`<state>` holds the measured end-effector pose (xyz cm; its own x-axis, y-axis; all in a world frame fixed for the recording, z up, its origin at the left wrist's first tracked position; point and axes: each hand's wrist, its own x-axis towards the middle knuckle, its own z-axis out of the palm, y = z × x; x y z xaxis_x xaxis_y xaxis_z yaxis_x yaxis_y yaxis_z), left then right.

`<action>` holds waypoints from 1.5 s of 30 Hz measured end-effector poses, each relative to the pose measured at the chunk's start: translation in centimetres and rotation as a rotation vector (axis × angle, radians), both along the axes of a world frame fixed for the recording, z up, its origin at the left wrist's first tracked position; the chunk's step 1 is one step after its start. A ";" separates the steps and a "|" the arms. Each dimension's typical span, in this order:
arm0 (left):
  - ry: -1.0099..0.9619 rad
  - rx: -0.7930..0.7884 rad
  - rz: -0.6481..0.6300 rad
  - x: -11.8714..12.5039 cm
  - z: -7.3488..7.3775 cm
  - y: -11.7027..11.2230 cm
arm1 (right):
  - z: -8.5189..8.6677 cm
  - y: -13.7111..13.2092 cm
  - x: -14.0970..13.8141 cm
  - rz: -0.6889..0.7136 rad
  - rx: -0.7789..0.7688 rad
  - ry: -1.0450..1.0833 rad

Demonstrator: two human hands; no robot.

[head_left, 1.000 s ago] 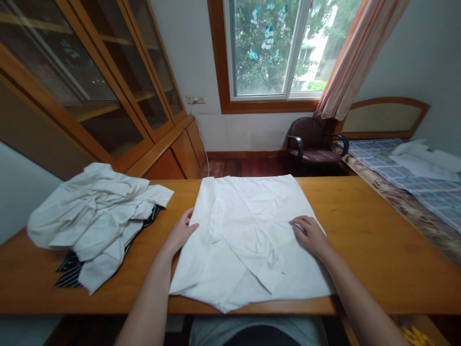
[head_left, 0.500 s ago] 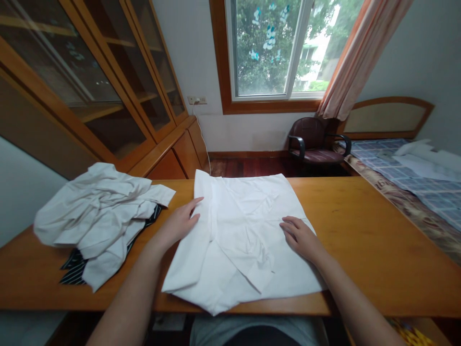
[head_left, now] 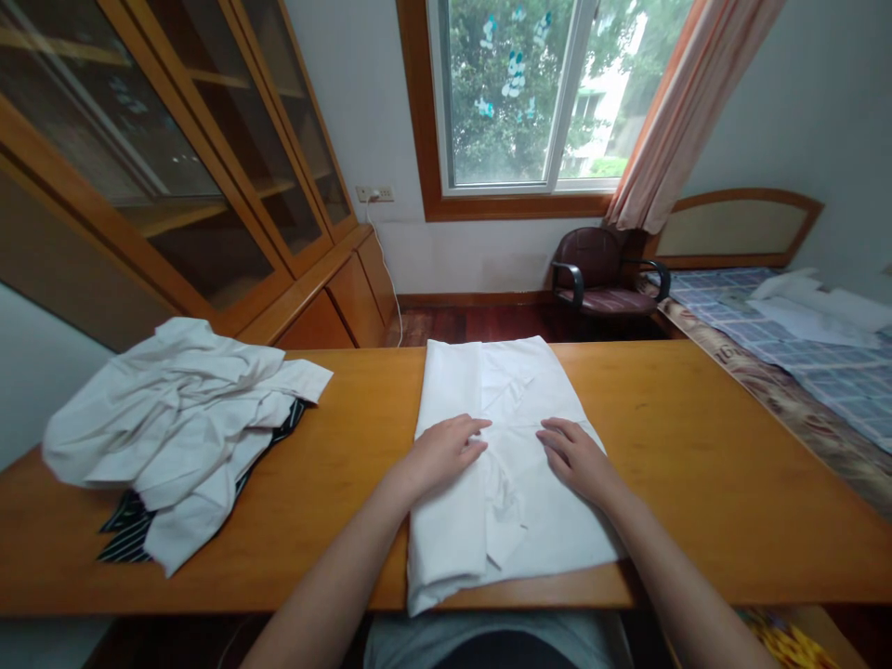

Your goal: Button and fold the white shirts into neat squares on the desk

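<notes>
A white garment, apparently a shirt, lies folded on the wooden table in front of me. Its left side is turned over toward the middle, making a long flat flap. My left hand rests on that flap, fingers stretched toward the fold's edge. On the right part of the cloth lies my right hand, palm down with fingers slightly spread. Between the hands, a wrinkled portion of white cloth, perhaps a sleeve, shows beside the flap. Neither hand grips anything.
A crumpled pile of white clothes with a black striped piece lies at the table's left. Behind the table stand a glass-door cabinet, an armchair and a bed.
My left hand has moved right, and the shirt's left side has folded over toward the middle with it. My right hand has stayed in place on the cloth.
</notes>
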<state>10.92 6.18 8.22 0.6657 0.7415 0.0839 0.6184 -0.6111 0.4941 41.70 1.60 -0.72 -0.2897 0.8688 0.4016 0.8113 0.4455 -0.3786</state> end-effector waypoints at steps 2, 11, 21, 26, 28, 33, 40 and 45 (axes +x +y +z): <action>-0.018 0.067 0.061 -0.7 -1.6 0.2 | 0.0 0.0 0.0 -0.001 0.003 0.005; -0.315 0.153 0.456 -5.5 -9.1 1.4 | 1.5 -0.3 -1.9 -0.013 -0.018 0.016; -0.570 0.047 0.587 -6.2 -10.0 0.7 | 2.5 2.9 -11.3 -0.013 -0.514 0.439; -0.532 0.049 0.536 -6.1 -9.7 0.3 | 2.5 6.1 -13.2 -0.098 -0.487 0.527; -0.526 0.059 0.522 -6.1 -9.6 0.3 | 2.5 7.2 -13.5 -0.105 -0.511 0.537; -0.471 0.086 0.504 -6.1 -9.5 0.1 | 2.6 8.9 -13.8 -0.160 -0.491 0.592; -0.351 0.191 0.418 -5.9 -9.5 0.0 | 4.1 10.0 -14.2 -0.058 -0.287 0.582; -0.224 0.221 0.339 -5.5 -9.1 -0.6 | 4.2 10.4 -14.0 -0.056 -0.220 0.521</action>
<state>5.46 5.61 -0.84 0.3362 0.8624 0.3784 0.6941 -0.4984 0.5194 27.74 11.96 3.45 -0.0533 0.9566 0.2866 0.5127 0.2725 -0.8142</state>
